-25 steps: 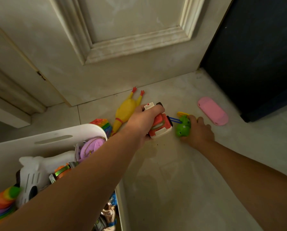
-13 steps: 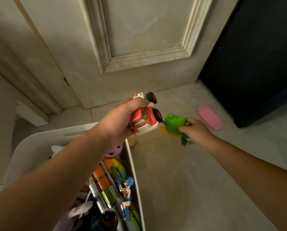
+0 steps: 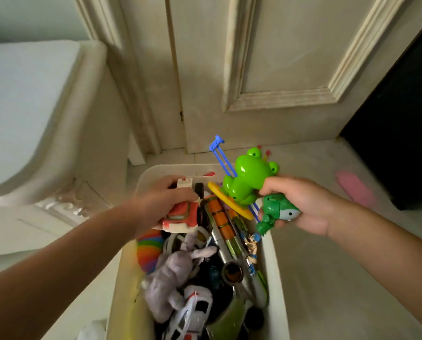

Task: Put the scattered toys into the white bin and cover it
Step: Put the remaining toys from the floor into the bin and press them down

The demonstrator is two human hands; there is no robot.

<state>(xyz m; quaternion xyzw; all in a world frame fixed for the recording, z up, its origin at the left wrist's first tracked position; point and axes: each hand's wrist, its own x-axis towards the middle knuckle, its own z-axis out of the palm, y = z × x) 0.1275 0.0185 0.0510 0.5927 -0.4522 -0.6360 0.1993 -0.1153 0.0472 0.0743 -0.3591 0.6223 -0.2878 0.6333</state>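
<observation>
Head view: the left hand (image 3: 165, 200) has its fingers curled round a red and white toy car (image 3: 180, 217), held low over the open white bin (image 3: 276, 266), which is packed with toys (a grey plush (image 3: 175, 271) and a white car (image 3: 192, 312) among them). The right hand (image 3: 300, 204) grips 2 green toys, a bright frog (image 3: 249, 177) and a darker figure (image 3: 278, 212), above the bin's right rim. A pink toy (image 3: 354, 190) lies on the floor (image 3: 327, 266), well apart.

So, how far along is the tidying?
Well along. Done: the bin holds many toys, among them a plush and a white car. In hand: the left hand holds a red car over the bin; the right hand holds a frog and a smaller green toy at its rim. Left: a pink toy lies on the floor, and the bin is uncovered.
</observation>
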